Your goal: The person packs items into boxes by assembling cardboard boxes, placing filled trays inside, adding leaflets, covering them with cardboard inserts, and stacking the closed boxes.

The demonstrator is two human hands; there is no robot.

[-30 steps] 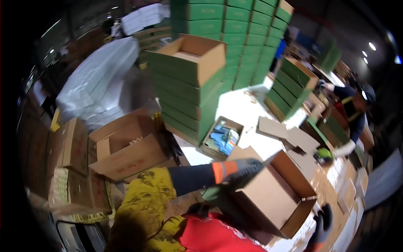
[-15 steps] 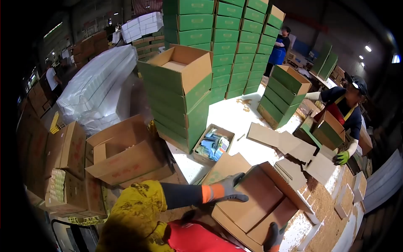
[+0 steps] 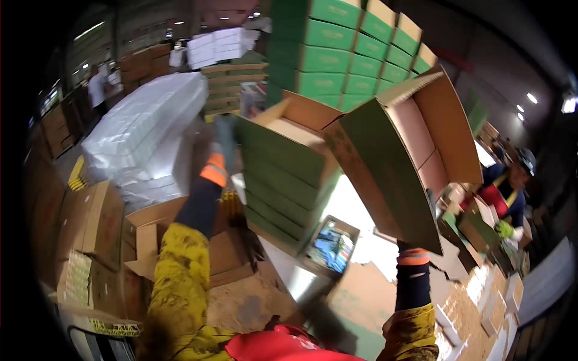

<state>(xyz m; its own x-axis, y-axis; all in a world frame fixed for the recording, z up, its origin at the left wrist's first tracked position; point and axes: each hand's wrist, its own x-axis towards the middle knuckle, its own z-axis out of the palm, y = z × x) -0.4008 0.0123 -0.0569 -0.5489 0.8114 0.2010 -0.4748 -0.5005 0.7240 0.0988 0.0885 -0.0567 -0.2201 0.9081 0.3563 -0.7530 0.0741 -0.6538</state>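
An open cardboard box (image 3: 391,162), green outside and brown inside, is raised and tilted at the right of the stack of green boxes (image 3: 283,186). My right hand (image 3: 431,201) grips it from below and behind; most of the glove is hidden by the box, and the orange cuff shows under it. The raised box overlaps the stack's top right corner; whether they touch I cannot tell. My left hand (image 3: 224,137), in a grey glove with an orange cuff, is stretched out beside the stack's left side, blurred, with nothing visible in it.
A small carton of blue packets (image 3: 331,246) stands on the white table. Tall green box stacks (image 3: 331,54) rise behind. At left are open brown cartons (image 3: 226,259) and a plastic-wrapped bundle (image 3: 144,120). A co-worker (image 3: 512,186) handles boxes at right.
The box has gone from in front of my body up beside the stack, now in my right hand. My left hand has let go of it and moved up to the stack's left. My view has shifted.
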